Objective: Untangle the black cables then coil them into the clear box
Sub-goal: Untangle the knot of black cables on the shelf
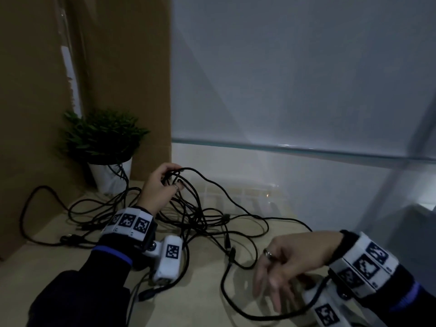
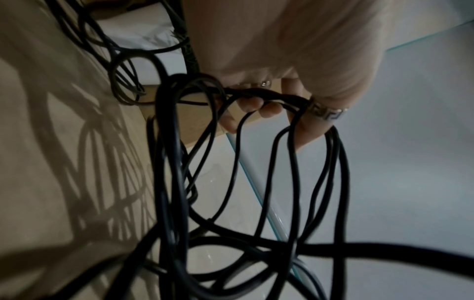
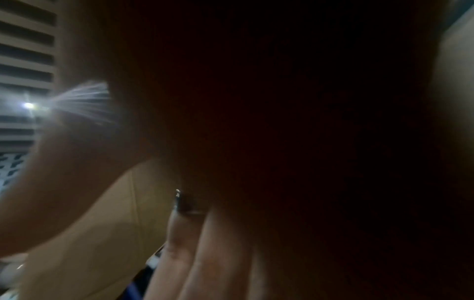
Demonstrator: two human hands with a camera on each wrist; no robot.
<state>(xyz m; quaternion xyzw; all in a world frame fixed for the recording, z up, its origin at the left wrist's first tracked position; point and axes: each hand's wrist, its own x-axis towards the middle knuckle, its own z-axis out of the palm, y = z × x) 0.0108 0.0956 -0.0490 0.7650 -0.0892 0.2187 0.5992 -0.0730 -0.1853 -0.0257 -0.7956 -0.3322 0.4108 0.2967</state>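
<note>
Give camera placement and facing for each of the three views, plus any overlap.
Head: worn on the head, looks forward and down at the beige tabletop, black cables, potted plant; both forearms, left hand and right hand show.
Left wrist: looks along the left hand at its curled fingers gripping cable loops above the tabletop.
Right wrist: mostly dark palm; straight fingers of the right hand, blurred.
Shared: head and left wrist both show the left hand gripping the cables.
</note>
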